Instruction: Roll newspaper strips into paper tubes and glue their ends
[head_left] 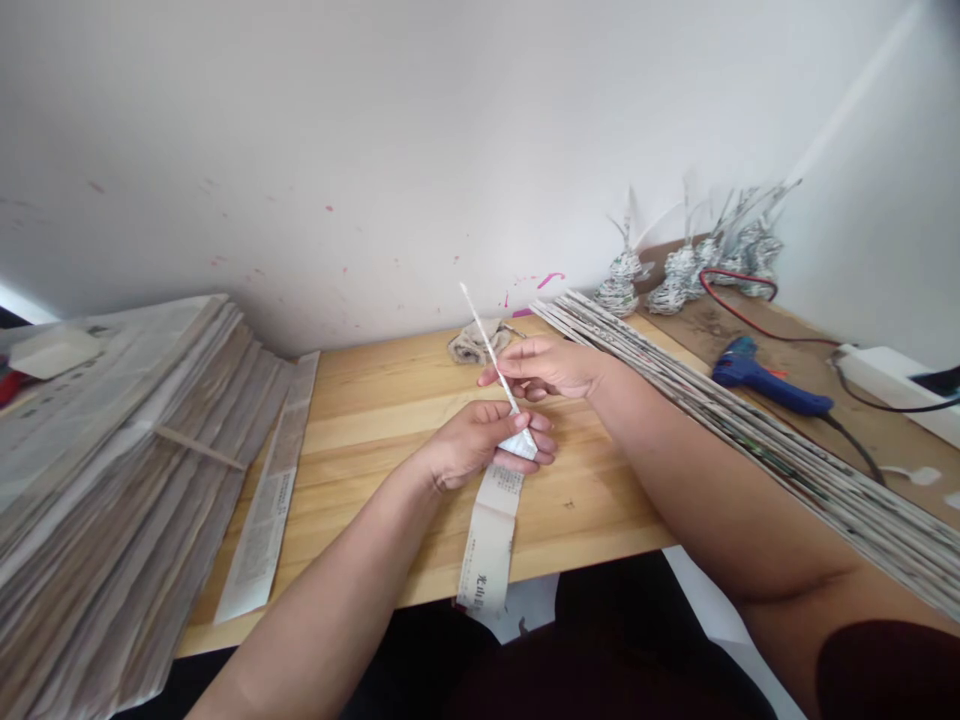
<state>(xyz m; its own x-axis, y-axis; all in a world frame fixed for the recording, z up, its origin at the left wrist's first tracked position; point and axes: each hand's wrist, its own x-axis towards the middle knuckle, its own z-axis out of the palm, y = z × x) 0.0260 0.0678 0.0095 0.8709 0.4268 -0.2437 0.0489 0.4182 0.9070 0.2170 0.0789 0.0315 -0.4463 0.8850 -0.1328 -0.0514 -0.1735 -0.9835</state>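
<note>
A strip of newspaper hangs down from my left hand past the table's front edge. Its upper end is partly rolled into a thin paper tube that slants up and to the left. My left thumb presses the paper against the fingers at the lower end of the tube. Higher up, my right hand has its thumb and fingers closed around the tube's middle. A crumpled grey-brown cloth lies on the table just behind my right hand.
At left stands a tall stack of newspaper strips, with a single strip beside it. Several finished paper tubes run along the right. Beyond them are a blue glue gun, its cord, a white power strip and woven paper figures.
</note>
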